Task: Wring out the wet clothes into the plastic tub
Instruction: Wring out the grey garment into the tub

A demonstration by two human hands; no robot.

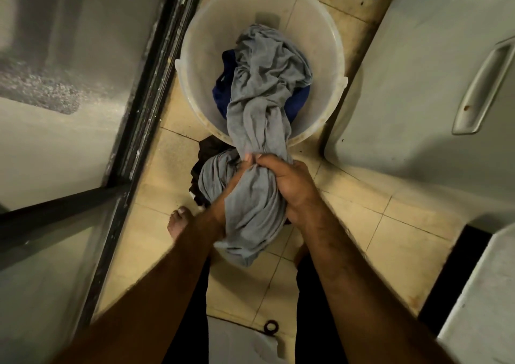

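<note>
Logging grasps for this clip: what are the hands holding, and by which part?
Left hand and right hand both grip the grey garment at its bunched near end.

We count one round translucent white plastic tub (320,43), one grey cloth garment (262,99) across its rim, one blue garment (222,96) inside it, one blackish garment (207,147) just outside it.

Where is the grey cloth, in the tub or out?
Partly: the cloth trails into the tub, the rest bunched in left hand and right hand.

no readable text, labels or numbers anywhere
</note>
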